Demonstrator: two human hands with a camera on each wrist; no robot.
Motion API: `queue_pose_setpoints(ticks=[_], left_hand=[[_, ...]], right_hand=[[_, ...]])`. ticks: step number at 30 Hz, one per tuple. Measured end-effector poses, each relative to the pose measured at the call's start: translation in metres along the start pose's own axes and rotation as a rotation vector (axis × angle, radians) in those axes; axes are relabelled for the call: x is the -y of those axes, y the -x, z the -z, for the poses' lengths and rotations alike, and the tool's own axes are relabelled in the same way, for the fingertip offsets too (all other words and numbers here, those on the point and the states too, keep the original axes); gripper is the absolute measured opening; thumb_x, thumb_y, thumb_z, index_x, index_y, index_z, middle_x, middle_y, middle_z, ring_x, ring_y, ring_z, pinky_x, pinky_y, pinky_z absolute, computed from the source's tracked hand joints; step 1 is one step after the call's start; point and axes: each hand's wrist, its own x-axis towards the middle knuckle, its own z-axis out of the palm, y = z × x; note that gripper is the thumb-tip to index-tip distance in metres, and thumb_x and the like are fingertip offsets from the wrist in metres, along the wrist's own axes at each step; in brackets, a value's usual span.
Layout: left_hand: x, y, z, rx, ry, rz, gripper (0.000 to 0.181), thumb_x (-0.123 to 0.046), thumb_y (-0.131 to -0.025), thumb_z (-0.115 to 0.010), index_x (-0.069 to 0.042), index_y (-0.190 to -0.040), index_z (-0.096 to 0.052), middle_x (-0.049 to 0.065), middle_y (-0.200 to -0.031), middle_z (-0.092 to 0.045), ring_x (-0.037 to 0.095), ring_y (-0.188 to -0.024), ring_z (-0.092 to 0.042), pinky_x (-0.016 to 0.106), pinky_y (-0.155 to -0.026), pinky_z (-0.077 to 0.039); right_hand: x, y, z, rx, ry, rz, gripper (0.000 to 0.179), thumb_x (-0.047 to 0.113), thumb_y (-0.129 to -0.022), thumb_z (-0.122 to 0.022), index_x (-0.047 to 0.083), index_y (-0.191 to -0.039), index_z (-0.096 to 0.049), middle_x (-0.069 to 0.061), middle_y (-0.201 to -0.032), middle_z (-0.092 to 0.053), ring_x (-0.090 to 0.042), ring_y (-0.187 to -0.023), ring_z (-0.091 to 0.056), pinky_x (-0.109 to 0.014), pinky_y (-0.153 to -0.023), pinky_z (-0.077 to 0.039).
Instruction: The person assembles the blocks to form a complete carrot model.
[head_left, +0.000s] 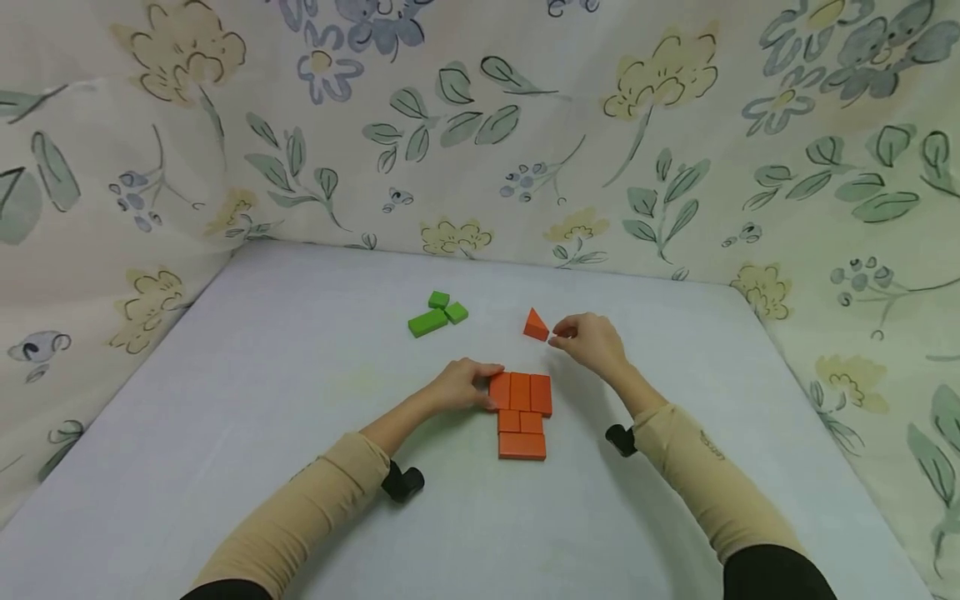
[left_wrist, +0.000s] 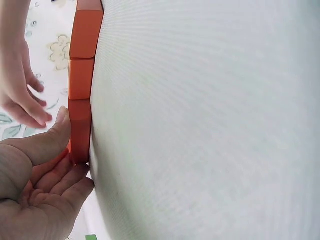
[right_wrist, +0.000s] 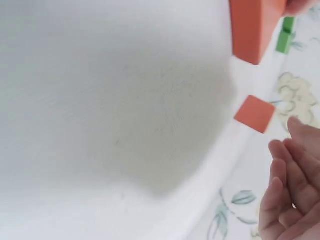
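Arranging orange blocks [head_left: 527,421] tightly together seems to be the step in hand; they lie touching one another, just below the centre of the frame. The left hand [head_left: 465,385] pinches the end block [head_left: 500,392], at their upper left corner, between thumb and fingers. The right hand [head_left: 591,342], right of the centre, holds nothing: its fingers are loosely bent, near the wedge [head_left: 536,327], and the right wrist view shows a gap between them. This wedge lies apart, above the others. In my judgement, the next move calls for a light pinch on it. Green blocks [head_left: 428,322] lie left of it, in the upper middle.
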Motion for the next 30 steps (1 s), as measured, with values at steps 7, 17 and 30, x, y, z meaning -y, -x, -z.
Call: queue_pose_setpoints(ticks=[7,17,30], left_hand=[[-0.001,-0.001,-0.003,0.014,0.013,0.015,0.061,-0.007,-0.082,-0.077,-0.002,-0.138,-0.054,0.015,-0.140,-0.052,0.029,-0.133,-0.044,0.042,-0.110,-0.034],[0.000,0.001,0.001,0.005,-0.010,0.007,0.061,-0.009,-0.082,-0.077,-0.003,-0.138,-0.054,0.016,-0.140,-0.052,0.030,-0.132,-0.044,0.044,-0.109,-0.035],[0.000,0.002,0.001,0.009,-0.016,0.006,0.061,-0.007,-0.082,-0.077,-0.003,-0.138,-0.054,0.015,-0.139,-0.053,0.030,-0.133,-0.044,0.045,-0.109,-0.034]], right_hand=[[0.000,-0.030,-0.022,0.018,0.005,-0.187,0.034,0.020,-0.088,-0.072,0.000,-0.115,-0.070,-0.015,-0.106,-0.071,-0.028,-0.090,-0.066,-0.035,-0.068,-0.052],[0.000,-0.034,-0.028,-0.028,0.003,-0.167,0.027,0.017,-0.088,-0.072,0.001,-0.110,-0.073,-0.014,-0.104,-0.072,-0.029,-0.088,-0.067,-0.038,-0.069,-0.053],[-0.013,-0.017,-0.023,0.000,-0.129,0.008,0.025,0.011,-0.087,-0.073,-0.006,-0.106,-0.072,-0.018,-0.096,-0.072,-0.027,-0.085,-0.064,-0.037,-0.072,-0.051]])
